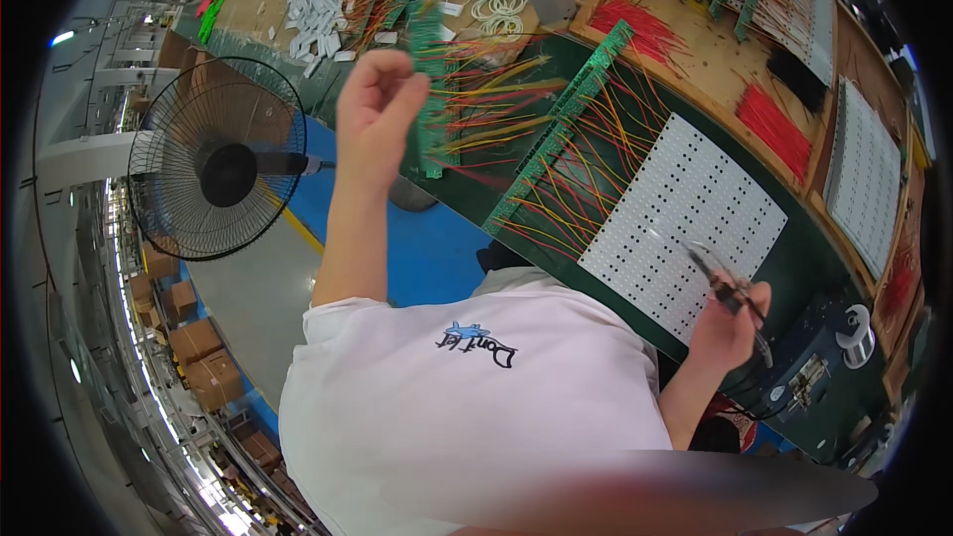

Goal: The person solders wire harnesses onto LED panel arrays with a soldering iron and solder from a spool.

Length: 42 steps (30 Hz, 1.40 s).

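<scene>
My left hand (379,104) is raised at the far left edge of the bench. Its fingers are closed on a green circuit board strip (429,129), blurred by motion, from which red and yellow wires stick out to the right. My right hand (727,326) grips a dark soldering iron (727,290), its metal tip over a white perforated plate (685,218) dotted with black. Between the two hands a second green circuit board strip (561,124) lies slantwise on the bench, its red and yellow wires reaching toward the white plate.
A dark blue soldering station (809,372) with a solder spool (857,339) stands at the right. Red wire bundles (772,131) and stacked white plates (862,174) lie in wooden trays beyond. White plastic parts (323,15) heap at the far left. A black floor fan (216,159) stands left.
</scene>
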{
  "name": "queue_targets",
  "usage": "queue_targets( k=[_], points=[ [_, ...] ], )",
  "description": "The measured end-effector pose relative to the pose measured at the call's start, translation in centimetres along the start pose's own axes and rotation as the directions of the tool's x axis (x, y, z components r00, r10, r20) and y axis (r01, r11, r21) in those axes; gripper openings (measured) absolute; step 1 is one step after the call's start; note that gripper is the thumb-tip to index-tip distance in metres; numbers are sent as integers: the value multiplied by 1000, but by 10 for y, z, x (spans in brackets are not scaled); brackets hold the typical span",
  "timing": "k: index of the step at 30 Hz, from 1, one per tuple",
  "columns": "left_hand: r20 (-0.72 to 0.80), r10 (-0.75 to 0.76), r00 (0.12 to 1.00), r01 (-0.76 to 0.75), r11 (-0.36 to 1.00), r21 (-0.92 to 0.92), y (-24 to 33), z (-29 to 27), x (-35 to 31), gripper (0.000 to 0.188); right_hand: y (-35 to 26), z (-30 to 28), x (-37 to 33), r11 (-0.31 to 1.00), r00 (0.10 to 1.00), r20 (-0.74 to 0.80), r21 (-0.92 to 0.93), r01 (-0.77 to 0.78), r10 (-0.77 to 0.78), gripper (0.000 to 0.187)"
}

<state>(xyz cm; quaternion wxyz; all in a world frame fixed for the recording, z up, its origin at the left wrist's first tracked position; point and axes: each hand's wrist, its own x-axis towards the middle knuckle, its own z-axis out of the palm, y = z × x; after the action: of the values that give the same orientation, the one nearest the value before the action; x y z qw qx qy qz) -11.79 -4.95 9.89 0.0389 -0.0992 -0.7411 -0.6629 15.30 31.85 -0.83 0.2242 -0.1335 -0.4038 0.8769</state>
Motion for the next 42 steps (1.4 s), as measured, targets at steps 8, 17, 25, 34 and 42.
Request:
queue_targets(
  k=[8,17,25,34,42],
  points=[
    [546,-200,814,208,977,48,-3,98,-1,53,-37,-37,41,928,945,-5,189,322,-327,16],
    [599,-114,793,-257,828,498,-10,160,28,59,-27,-44,46,927,935,-46,123,355,-352,11],
    [618,191,762,-628,451,635,-23,164,54,49,-27,-43,46,931,934,-113,100,350,-339,9],
    [707,-88,702,-563,540,626,-37,195,104,19,-23,-48,44,932,934,-122,98,349,-336,10],
    [752,-19,659,-643,505,576,-40,189,96,16,-27,-42,45,930,925,-159,71,360,-346,12]
  ],
)
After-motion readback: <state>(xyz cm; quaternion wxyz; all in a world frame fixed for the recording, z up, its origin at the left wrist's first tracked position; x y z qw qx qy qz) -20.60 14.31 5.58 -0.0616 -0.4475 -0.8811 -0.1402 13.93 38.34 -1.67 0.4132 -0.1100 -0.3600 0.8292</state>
